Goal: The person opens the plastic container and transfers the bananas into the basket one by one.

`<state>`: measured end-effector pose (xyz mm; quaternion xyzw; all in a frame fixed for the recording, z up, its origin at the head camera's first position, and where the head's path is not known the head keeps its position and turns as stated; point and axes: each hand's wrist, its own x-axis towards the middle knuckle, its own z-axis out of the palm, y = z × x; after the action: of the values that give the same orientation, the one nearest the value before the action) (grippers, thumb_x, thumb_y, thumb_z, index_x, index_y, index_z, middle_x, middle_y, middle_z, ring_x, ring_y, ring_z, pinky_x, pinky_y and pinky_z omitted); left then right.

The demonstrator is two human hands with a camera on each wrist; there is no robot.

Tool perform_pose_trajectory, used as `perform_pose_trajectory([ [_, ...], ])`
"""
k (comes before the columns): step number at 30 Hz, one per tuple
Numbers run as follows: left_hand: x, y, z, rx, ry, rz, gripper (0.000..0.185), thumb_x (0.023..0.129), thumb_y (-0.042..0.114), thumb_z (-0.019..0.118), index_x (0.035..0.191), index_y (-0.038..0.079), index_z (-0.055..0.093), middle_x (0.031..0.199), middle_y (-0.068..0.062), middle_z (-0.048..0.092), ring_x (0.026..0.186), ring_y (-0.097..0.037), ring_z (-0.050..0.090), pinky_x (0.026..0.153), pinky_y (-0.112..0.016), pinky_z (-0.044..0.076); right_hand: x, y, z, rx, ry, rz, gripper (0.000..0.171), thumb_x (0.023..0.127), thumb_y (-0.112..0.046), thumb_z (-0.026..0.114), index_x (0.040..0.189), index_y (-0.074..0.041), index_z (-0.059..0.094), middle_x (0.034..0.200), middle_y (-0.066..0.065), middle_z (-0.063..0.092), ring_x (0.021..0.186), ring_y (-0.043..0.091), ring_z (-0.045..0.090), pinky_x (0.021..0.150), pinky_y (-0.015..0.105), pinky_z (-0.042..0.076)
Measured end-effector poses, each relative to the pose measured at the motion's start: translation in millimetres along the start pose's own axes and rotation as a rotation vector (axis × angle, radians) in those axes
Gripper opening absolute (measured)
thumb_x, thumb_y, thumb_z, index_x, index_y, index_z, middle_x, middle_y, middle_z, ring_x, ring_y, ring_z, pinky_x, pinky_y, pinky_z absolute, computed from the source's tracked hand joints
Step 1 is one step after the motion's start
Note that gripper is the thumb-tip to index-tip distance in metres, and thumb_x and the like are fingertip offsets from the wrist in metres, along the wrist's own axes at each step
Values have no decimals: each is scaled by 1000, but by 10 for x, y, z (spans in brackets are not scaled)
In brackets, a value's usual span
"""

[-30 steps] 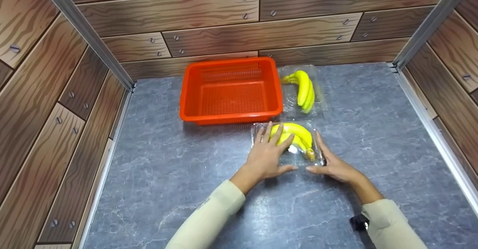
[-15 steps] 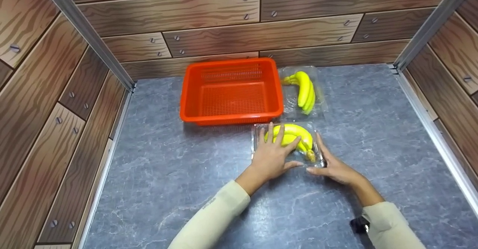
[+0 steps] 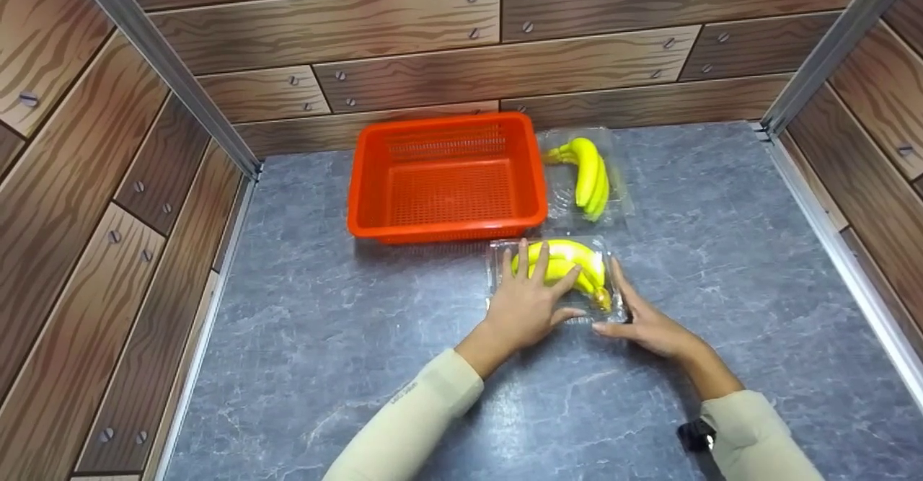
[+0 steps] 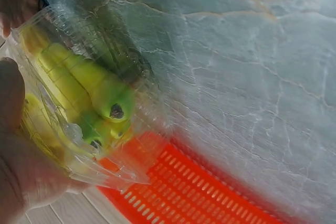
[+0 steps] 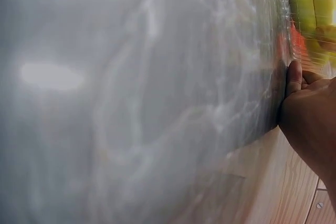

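Note:
A clear plastic clamshell box point(image 3: 577, 302) with a bunch of yellow bananas point(image 3: 577, 253) inside lies on the table in front of the person. My left hand point(image 3: 523, 306) rests on the box with its fingers spread, covering part of the bananas. Along the right side of the box are the straight fingers of my right hand point(image 3: 647, 324), while its thumb points along the front edge. In the left wrist view the banana tips point(image 4: 115, 103) show through the clear plastic. Only part of the right hand point(image 5: 312, 114) appears in the right wrist view, beside the box.
Behind the hands stands an orange-red perforated basket point(image 3: 447, 231), with nothing inside. A second clear plastic box point(image 3: 619, 167) with another bunch of bananas point(image 3: 590, 182) sits to its right. Wood-patterned walls point(image 3: 404, 77) enclose the grey marbled table point(image 3: 303, 322) at the back and sides.
The left hand has shifted slightly right over the box in the first half second, then stayed about there. The right hand, box and basket have hardly moved.

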<state>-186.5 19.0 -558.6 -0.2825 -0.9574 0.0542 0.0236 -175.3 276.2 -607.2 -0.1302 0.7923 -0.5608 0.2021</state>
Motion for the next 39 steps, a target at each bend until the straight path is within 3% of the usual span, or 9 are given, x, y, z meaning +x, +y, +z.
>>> perform_pose_trajectory([
  [16,9,16,1,-24,-35,-20,73,101,82,17,168,51,22,178,-16,25,162,-52,25,130,-67,27,-4,6,2,19,1,27,124,94,-23,80,171,-26,-17,179,14,-23,163,52,-21,123,81,-13],
  [28,32,20,9,1,-14,-23,73,101,82,15,167,51,25,177,-16,28,162,-51,27,130,-67,29,2,-14,-7,64,0,36,120,96,-20,77,171,-25,-15,179,13,-22,163,49,-22,125,78,-14],
  [39,32,35,-11,-39,-29,-28,73,102,81,20,167,50,25,177,-18,27,161,-54,27,130,-68,26,-12,-10,-2,65,7,48,118,96,-19,76,171,-24,-16,178,14,-23,163,50,-23,124,78,-15],
])
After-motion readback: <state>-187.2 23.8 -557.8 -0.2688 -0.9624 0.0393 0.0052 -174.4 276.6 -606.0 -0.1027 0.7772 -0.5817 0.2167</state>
